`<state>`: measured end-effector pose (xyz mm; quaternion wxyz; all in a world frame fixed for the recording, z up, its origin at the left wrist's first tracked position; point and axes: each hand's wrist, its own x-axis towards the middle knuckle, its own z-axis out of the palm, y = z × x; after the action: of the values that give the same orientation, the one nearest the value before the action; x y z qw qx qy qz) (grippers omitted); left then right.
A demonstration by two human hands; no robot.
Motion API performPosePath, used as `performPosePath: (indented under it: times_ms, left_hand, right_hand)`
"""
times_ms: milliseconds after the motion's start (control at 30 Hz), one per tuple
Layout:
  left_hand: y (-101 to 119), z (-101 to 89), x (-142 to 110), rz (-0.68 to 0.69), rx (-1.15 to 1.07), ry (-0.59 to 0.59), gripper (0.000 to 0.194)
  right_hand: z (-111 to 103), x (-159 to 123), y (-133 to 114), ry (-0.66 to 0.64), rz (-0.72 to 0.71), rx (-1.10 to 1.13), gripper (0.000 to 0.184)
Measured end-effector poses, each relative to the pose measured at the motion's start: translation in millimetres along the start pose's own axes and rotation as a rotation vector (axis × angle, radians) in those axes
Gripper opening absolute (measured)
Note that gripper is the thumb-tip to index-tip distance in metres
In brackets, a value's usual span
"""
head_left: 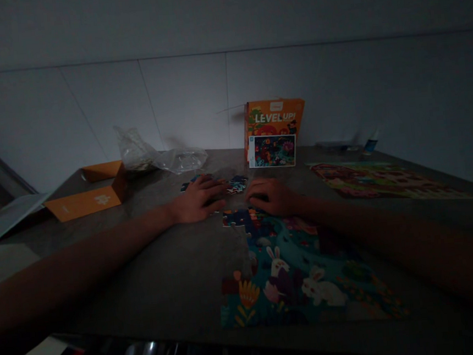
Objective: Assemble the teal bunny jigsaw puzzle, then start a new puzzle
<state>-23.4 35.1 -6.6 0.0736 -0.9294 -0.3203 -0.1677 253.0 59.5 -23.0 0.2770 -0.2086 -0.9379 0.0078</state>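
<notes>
A partly joined jigsaw puzzle with white rabbits and flowers lies on the dark table in front of me. A small heap of loose puzzle pieces sits just beyond its far edge. My left hand rests palm down on the table by the loose pieces, fingers curled a little. My right hand lies at the puzzle's top edge, fingers bent over pieces. The light is dim, so what the fingertips hold is unclear.
An orange puzzle box stands against the wall. An open orange box and a crumpled clear plastic bag are at the left. A second finished puzzle lies at the right. A grey sheet overhangs the far left.
</notes>
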Motion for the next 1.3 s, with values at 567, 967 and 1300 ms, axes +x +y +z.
performPosePath:
  times_ms: [567,967,1300]
  left_hand:
    - [1.7,2.1,0.9,0.054,-0.097,-0.136,0.044]
    - [1.1,3.2,1.2,0.067,-0.102,-0.126,0.045]
    - [3.6,0.6,3.2,0.093,-0.145,-0.073,0.035]
  right_hand:
    - [6.2,-1.5,6.0,-0.067,0.169,-0.132,0.04]
    - [4.4,-0.4,5.0,-0.122,0.161,-0.151,0.042]
    - [-1.0,-0.8,0.1,-0.011,0.101,0.001,0.027]
